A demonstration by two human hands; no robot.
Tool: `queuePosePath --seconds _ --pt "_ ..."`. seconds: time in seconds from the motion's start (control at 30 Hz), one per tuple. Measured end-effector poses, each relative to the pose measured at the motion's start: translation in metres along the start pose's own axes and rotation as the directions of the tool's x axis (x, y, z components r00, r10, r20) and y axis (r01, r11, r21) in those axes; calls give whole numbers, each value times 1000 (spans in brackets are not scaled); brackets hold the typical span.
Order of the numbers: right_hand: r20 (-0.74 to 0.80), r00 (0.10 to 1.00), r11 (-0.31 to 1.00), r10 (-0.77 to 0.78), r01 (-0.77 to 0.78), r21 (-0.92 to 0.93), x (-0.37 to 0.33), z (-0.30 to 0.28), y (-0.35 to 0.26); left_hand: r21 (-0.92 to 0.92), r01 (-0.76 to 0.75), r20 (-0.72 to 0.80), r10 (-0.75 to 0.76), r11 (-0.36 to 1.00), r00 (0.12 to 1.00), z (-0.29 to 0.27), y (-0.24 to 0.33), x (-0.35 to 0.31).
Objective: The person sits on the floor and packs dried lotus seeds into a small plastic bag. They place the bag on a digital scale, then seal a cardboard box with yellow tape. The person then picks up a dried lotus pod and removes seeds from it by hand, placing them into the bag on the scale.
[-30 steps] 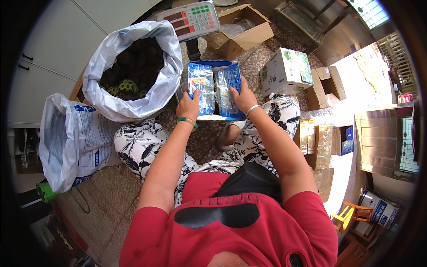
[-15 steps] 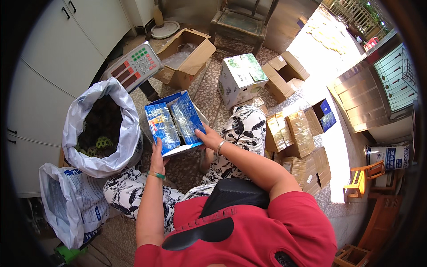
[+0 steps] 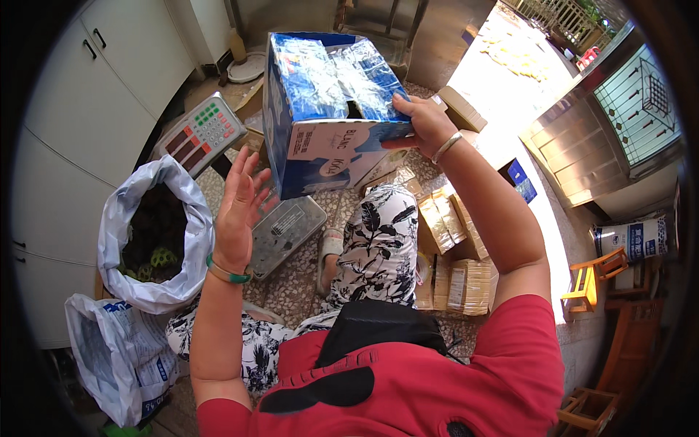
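Note:
A blue and white cardboard carton (image 3: 320, 153) with clear tape across its top flaps is held up in front of me, tilted so its top and near side show. My right hand (image 3: 428, 125) grips its right edge, thumb on top and fingers under the rim. Beside the carton's lower left side, my left hand (image 3: 237, 207) is open with fingers stretched upward, holding nothing; whether a fingertip touches the carton I cannot tell. Below lies the grey metal platform (image 3: 287, 237) of a scale, and its keypad panel (image 3: 198, 132) stands to the left.
A white woven sack (image 3: 109, 226) with dark contents and a green piece inside stands at left, another sack (image 3: 124, 357) nearer me. Taped brown cartons (image 3: 444, 222) are stacked right of my knee. A yellow stool (image 3: 582, 288) is far right, white cabinets (image 3: 87, 167) at left.
The carton has risen off the scale and moved up and right, baring the platform. My left hand has come off its side; my right hand still holds it.

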State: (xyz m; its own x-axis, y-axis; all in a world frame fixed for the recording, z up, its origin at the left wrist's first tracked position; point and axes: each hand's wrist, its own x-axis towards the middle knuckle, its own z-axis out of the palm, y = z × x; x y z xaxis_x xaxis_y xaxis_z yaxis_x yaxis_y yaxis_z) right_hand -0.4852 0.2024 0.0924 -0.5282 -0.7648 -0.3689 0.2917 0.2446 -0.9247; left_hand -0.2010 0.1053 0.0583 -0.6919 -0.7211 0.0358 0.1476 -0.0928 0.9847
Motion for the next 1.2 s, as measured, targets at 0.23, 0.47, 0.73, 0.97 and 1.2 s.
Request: queuePosePath --seconds 0.23,0.47,0.73,0.97,1.2 --pt "-203 945 946 -256 202 -252 11 -54 -72 64 263 -91 -257 963 962 -44 -31 -26" --pt "-340 925 957 -172 75 -280 108 -150 -23 36 466 -245 -444 884 862 -79 -69 -76" --pt "-318 906 948 -280 210 -237 136 -156 -19 46 590 -274 -558 806 784 -78 -102 -95" --pt "-386 887 922 -255 343 178 106 -194 31 262 600 -174 -575 756 800 -53 -126 -92" --pt "-650 731 974 -210 99 -202 12 -265 192 263 691 -179 -670 673 721 -61 -137 -100"
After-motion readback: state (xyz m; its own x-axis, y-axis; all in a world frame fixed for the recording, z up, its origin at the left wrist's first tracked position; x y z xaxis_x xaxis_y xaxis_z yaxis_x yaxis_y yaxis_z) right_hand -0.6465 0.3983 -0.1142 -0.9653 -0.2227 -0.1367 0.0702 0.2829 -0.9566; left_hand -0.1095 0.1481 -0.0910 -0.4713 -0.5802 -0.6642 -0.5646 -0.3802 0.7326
